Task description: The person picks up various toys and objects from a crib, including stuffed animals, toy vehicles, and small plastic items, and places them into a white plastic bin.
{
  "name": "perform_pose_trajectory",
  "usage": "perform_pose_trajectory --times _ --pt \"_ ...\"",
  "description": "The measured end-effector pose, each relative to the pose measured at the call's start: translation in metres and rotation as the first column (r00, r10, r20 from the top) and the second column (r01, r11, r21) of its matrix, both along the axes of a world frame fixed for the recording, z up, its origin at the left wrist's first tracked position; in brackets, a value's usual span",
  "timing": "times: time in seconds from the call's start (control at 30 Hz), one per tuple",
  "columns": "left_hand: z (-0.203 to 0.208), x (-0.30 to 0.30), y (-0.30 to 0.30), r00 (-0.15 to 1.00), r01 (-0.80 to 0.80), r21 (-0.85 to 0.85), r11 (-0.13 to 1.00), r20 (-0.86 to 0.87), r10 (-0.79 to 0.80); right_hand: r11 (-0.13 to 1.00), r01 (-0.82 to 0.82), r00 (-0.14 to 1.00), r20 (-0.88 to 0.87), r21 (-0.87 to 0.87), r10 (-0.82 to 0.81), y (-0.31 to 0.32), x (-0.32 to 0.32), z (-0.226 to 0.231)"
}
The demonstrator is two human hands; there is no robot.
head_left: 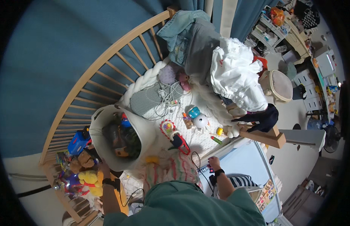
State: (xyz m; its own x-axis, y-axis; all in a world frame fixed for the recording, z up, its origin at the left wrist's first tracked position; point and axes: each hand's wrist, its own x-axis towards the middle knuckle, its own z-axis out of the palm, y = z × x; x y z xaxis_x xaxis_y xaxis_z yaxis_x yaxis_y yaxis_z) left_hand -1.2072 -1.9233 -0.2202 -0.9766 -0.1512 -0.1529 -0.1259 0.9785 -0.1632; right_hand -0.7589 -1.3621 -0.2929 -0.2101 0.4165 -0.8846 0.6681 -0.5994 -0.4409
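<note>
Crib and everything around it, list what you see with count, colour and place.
Crib rail: one, light wood, curving along the left.
Storage basket: one, white, in the crib, filled with toys.
Braided bumper: one, white, inside the rail.
Clothes pile: several pieces, blue, grey and white, draped over the far end.
Plush toy: one, yellow, by the left hand.
Rattle toy: one, white and teal, on the mattress.
Cable: one, black, near the right hand.
Left hand: on the basket rim.
Right hand: at the mattress edge.

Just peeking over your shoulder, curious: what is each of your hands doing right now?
Left hand: gripping the rim of the white toy basket.
Right hand: resting on the cot's edge by a black cable; whether it grips anything cannot be told.
</note>
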Motion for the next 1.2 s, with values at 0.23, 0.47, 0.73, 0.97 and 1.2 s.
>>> perform_pose_trajectory --times 0.23,0.47,0.73,0.97,1.2 --pt "0.032 0.036 0.002 0.972 -0.165 0.766 0.621 0.019 0.235 0.666 -0.612 0.787 0.243 0.426 0.567 -0.014 -0.114 -0.038" --pt "0.037 0.057 0.079 0.973 -0.049 0.946 0.320 -0.027 0.230 0.756 -0.635 0.772 0.084 0.162 0.630 -0.032 -0.124 -0.089" --pt "0.070 0.086 0.118 0.977 0.140 0.466 0.873 -0.209 -0.045 0.913 -0.398 0.867 -0.288 0.089 0.406 -0.029 -0.151 0.027" --pt "0.106 0.094 0.164 0.988 0.123 0.661 0.740 -0.155 -0.026 0.880 -0.284 0.908 -0.189 0.381 0.375 -0.042 -0.160 0.232" --pt "0.097 0.096 0.150 0.961 0.257 0.704 0.662 -0.260 -0.096 0.879 -0.419 0.734 -0.484 0.230 0.477 -0.111 -0.219 0.277"
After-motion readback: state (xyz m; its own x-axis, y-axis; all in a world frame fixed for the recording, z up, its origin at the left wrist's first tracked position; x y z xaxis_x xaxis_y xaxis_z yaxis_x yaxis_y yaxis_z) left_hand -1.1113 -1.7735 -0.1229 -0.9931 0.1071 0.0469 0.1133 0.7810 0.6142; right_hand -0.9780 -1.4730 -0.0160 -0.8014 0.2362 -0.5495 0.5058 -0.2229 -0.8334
